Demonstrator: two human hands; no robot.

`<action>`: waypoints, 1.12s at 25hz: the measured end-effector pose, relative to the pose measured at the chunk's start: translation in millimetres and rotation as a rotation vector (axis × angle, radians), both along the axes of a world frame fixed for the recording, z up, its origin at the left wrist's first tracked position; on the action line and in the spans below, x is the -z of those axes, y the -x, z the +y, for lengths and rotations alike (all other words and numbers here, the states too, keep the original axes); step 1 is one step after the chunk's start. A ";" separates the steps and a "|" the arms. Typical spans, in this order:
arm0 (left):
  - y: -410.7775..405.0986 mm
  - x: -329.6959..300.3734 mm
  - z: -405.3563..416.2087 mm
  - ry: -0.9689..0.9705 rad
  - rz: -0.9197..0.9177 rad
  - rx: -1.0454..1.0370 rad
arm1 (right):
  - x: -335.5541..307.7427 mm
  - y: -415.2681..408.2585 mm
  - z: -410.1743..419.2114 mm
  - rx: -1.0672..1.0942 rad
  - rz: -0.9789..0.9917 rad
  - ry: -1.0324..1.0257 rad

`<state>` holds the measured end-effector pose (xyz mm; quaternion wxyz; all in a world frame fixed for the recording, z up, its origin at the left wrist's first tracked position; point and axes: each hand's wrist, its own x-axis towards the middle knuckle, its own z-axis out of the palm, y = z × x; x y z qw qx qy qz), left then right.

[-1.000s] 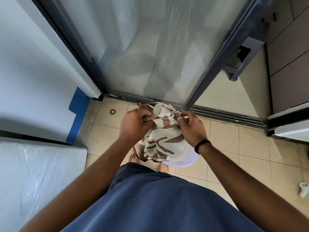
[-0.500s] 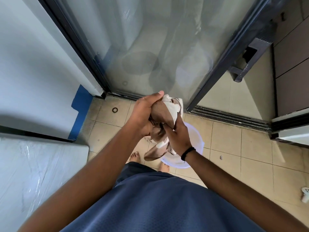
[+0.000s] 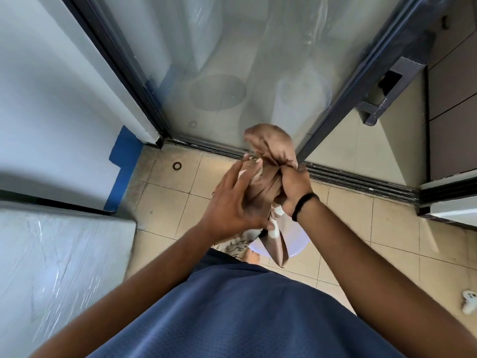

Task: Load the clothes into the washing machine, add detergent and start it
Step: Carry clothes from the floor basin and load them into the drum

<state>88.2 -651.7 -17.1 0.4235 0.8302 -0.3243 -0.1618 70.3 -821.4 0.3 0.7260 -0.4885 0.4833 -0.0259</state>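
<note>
A brown and cream patterned cloth (image 3: 267, 183) is bunched into a twisted roll between my hands, at chest height above the tiled floor. My right hand (image 3: 294, 186), with a black band on its wrist, grips the roll in a fist. My left hand (image 3: 232, 202) lies along the cloth's left side with its fingers straight. One tail of the cloth hangs down over a white basin (image 3: 296, 241) that stands on the floor by my feet. No detergent is in view.
A sliding glass door (image 3: 232, 60) stands right in front, its floor track (image 3: 361, 182) running to the right. A white surface wrapped in plastic film (image 3: 51, 267) fills the lower left. A small ring (image 3: 177, 165) and a white controller (image 3: 468, 303) lie on the tiles.
The cloth was spread loosely over the basin in both hands; it has been lifted and gathered into a tight roll. My left hand's fingers have straightened along it.
</note>
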 end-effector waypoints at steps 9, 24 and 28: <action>-25.3 14.8 7.1 -0.125 0.092 -0.241 | 15.0 28.1 -17.7 -0.524 0.080 0.731; -29.1 -5.0 -3.5 0.097 0.474 -0.262 | 36.9 37.9 -4.9 -0.797 -0.218 0.860; -7.3 1.3 -6.6 -0.301 -0.034 0.093 | 35.6 19.9 -13.2 -0.081 -0.016 -0.107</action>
